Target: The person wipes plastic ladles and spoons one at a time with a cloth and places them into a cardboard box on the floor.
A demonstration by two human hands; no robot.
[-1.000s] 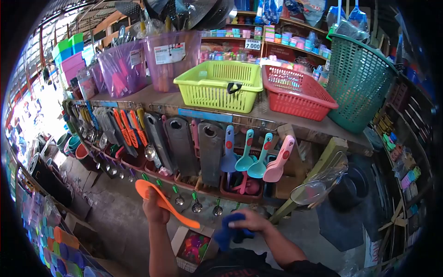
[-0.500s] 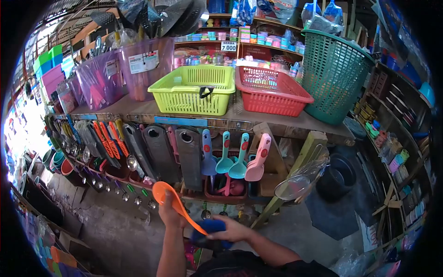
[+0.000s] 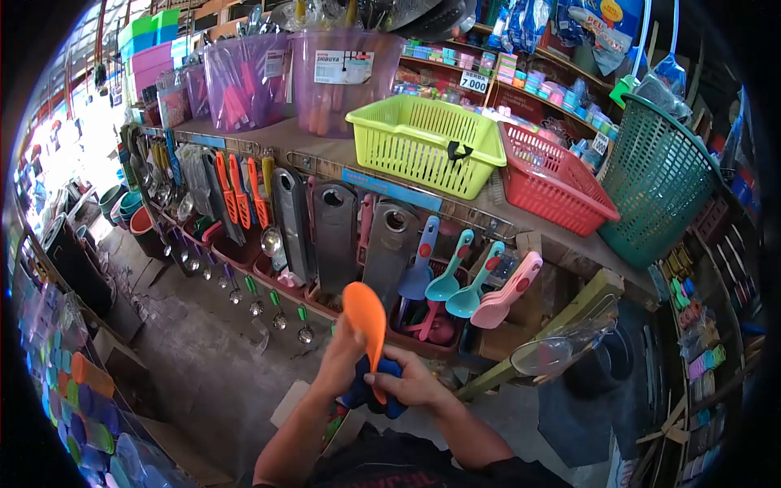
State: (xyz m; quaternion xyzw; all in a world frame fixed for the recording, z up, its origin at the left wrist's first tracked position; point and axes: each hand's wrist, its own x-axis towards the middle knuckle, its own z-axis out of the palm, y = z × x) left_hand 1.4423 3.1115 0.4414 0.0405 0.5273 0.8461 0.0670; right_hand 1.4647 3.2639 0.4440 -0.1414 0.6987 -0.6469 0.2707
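My left hand (image 3: 340,368) is closed on an orange plastic spoon (image 3: 364,315), just below its broad oval head. The head points up and the handle runs down to my other hand. A dark blue cloth (image 3: 358,390) is bunched in my right hand (image 3: 413,382), whose thumb presses the lower handle against it. Part of the cloth is hidden behind the handle and fingers. Just beyond my hands hang blue, teal and pink scoops (image 3: 468,294).
On the shelf ahead stand a yellow-green basket (image 3: 427,154), a red basket (image 3: 553,183), a tall green basket (image 3: 663,183) and purple tubs (image 3: 346,89) of utensils. Grey graters (image 3: 333,236) and orange-handled knives (image 3: 239,192) hang below. A wooden post (image 3: 553,333) slants at right.
The view has turned left. The spoon has gone from slanted to nearly upright, and my hands have come closer together, with the cloth now wrapped about the lower handle.
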